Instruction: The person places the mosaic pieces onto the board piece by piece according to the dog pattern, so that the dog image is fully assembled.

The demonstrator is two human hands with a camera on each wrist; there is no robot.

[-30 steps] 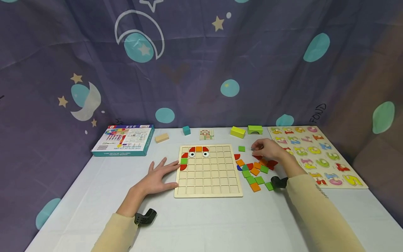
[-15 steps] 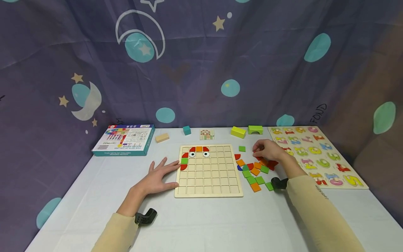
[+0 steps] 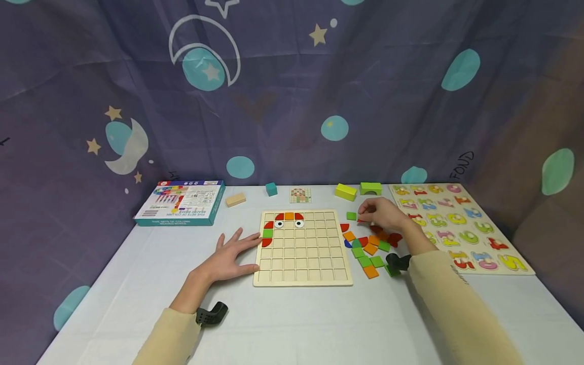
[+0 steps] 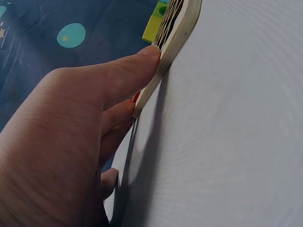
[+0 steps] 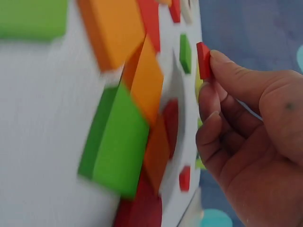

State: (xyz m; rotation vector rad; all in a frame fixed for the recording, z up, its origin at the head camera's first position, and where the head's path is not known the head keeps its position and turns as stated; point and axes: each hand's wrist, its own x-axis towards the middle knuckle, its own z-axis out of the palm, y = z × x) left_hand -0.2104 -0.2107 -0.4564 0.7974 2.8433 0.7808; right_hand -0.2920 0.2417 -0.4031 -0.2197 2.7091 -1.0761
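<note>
My left hand (image 3: 228, 258) rests on the table with its fingers spread, its thumb and fingertips at the left edge of a wooden grid board (image 3: 301, 261). In the left wrist view the thumb touches the side of the board (image 4: 177, 45). On the board's upper left lie red, orange and green tiles and two round eye pieces (image 3: 279, 224). My right hand (image 3: 383, 215) pinches a small red tile (image 5: 204, 60) between thumb and fingers, just above the table. Near it lie a green tile (image 3: 351, 216) and a loose group of orange tiles (image 3: 370, 272), green ones and red ones.
A number puzzle board (image 3: 467, 235) lies at the right. Along the back are a small pattern card (image 3: 300, 195), a yellow block (image 3: 345, 191), a green arch block (image 3: 370, 188), a teal cube (image 3: 271, 189) and a plain wooden block (image 3: 235, 199). A flat box (image 3: 180, 205) lies back left.
My right hand has moved slightly left from the loose tiles, with a red tile now showing at its fingertips. The left hand and the grid board have stayed put.
</note>
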